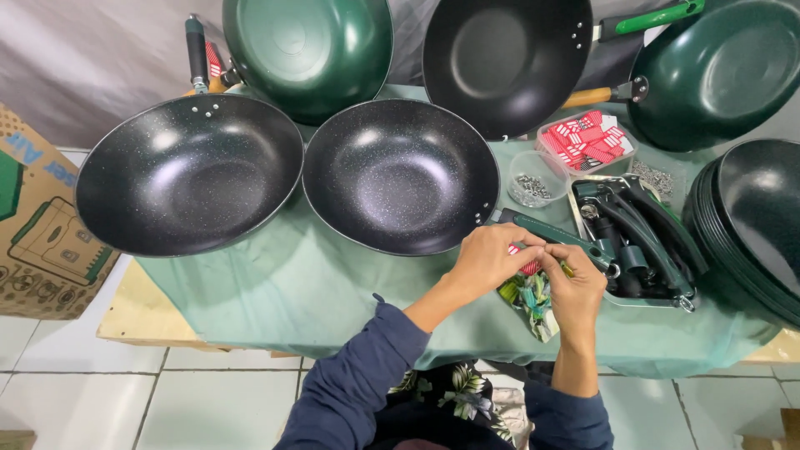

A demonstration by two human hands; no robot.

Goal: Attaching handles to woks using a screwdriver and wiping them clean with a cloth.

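Hands meeting over green cloth [292,292], left hand [487,258] and right hand [575,292] fingers pinched shut on small red-white packet [528,267] (mostly hidden), speckled wok [400,175] just beyond

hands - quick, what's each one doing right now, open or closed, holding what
Left hand: closed, fingertips pinching a small red-and-white packet.
Right hand: closed, fingertips pinching at the same packet, beside the green handle.

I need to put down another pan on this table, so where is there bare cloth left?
The green cloth is bare along the near edge, below the two speckled woks and to the side of the left hand. Around the right hand it is crowded: handle tray, screw cup, red-label box, stacked pans.
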